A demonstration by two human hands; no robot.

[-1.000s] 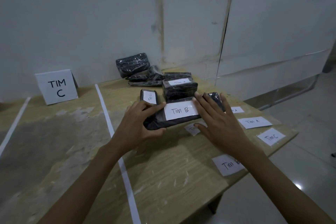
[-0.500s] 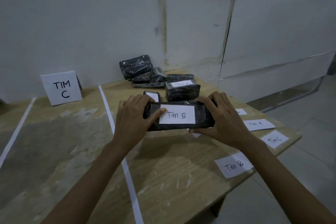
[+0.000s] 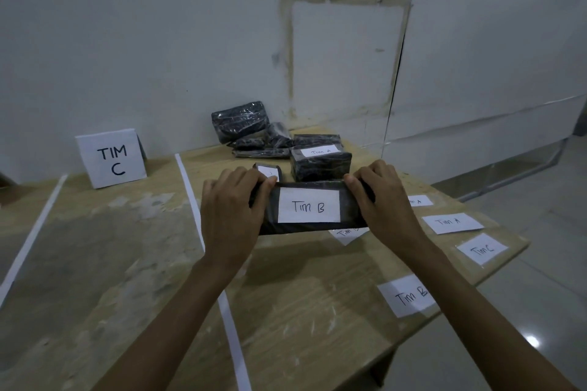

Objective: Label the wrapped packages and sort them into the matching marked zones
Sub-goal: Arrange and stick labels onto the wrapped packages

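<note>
Both hands grip one package (image 3: 309,208), labelled "Tim B": left hand (image 3: 230,216) clamped on its left end, right hand (image 3: 382,201) on its right. Package held above the bench (image 3: 301,311), just in front of the "Tim A" package (image 3: 320,162).

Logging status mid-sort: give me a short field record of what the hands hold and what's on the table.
held item: black plastic-wrapped package with white "Tim B" label
left hand: grips its left end
right hand: grips its right end
zone sign: white folded "TIM C" card, upright at left
labelled package behind: black wrapped box marked "Tim A"
loose labels: white paper slips, right table edge
</note>
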